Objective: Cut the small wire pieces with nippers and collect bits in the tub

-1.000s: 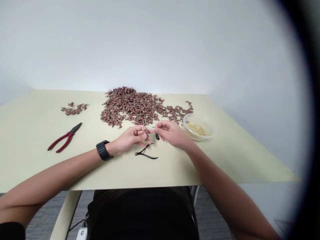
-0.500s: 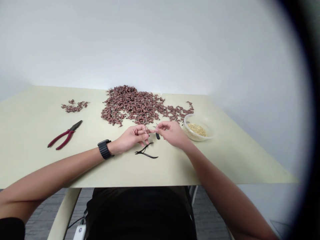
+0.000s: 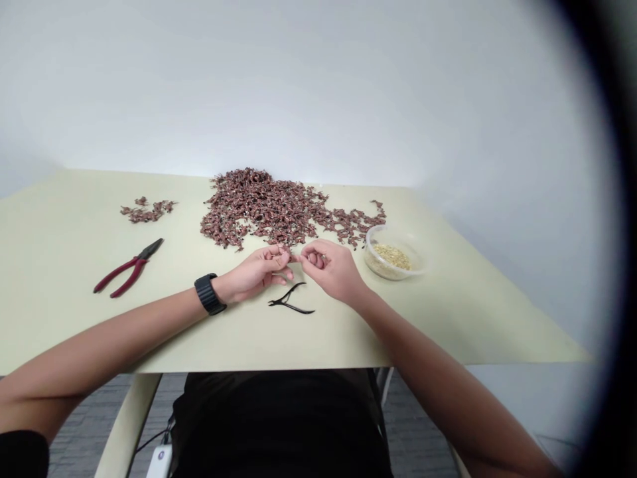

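Note:
My left hand (image 3: 259, 271), with a black watch on the wrist, pinches a small brown piece (image 3: 287, 250) between thumb and fingers. Against its fingertips my right hand (image 3: 334, 267) is closed in a pinch; whatever it holds is too small or hidden to tell. A large heap of similar brown pieces (image 3: 263, 206) lies just beyond both hands. Just below the fingers rest small black nippers (image 3: 291, 307) with their handles spread. To the right of my right hand stands a clear plastic bowl (image 3: 383, 269) with tiny gold-coloured bits (image 3: 393, 256) in it.
Red-handled pliers (image 3: 130, 269) lie on the pale yellow table (image 3: 199, 345) at the left. Behind them is a smaller group of brown pieces (image 3: 148, 211). A white wall (image 3: 298, 86) rises at the table's back edge.
My right hand has moved slightly left, and its fingertips now meet those of my left hand. The dark-handled object seen below the right fingers is now hidden.

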Tool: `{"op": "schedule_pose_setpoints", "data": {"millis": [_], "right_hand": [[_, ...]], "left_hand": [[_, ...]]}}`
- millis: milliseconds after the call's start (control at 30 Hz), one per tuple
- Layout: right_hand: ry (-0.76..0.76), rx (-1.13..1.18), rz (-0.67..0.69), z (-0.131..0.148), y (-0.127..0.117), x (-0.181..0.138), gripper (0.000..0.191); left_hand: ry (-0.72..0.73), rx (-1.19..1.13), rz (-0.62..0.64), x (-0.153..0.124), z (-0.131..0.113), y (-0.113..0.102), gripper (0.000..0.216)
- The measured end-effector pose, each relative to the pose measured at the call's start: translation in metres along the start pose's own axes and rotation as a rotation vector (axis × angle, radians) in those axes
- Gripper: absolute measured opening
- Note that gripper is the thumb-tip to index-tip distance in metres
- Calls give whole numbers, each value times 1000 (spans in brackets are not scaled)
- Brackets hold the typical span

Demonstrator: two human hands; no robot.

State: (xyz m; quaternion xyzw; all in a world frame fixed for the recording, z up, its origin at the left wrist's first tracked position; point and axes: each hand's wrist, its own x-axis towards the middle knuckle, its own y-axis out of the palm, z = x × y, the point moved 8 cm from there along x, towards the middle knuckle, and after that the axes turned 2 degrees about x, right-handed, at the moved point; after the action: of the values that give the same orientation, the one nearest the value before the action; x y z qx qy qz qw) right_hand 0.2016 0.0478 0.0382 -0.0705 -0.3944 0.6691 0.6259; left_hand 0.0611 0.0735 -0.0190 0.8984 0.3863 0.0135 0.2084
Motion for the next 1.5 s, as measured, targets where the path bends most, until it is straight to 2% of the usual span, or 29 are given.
{"op": "schedule_pose_setpoints", "data": {"millis": [200, 567, 800, 1033, 1267, 1500], "right_hand": [[21, 70, -23, -1, 1, -2, 16], [105, 199, -33, -14, 13, -5, 12], [153, 366, 50, -19, 20, -3, 17], [149, 323, -14, -23, 12, -3, 20], [127, 267, -6, -20, 11, -4, 19], [161, 388, 0, -23, 7, -1, 19]], "left_hand": [[-26, -117, 23, 2, 2, -2, 21], [-35, -151, 53, 3, 5, 2, 19], [-49, -168, 56, 4, 8, 1, 21], [-35, -141, 46, 4, 6, -1, 21], [-25, -115, 26, 4, 6, -2, 22], [3, -53, -3, 5, 5, -9, 20]]}}
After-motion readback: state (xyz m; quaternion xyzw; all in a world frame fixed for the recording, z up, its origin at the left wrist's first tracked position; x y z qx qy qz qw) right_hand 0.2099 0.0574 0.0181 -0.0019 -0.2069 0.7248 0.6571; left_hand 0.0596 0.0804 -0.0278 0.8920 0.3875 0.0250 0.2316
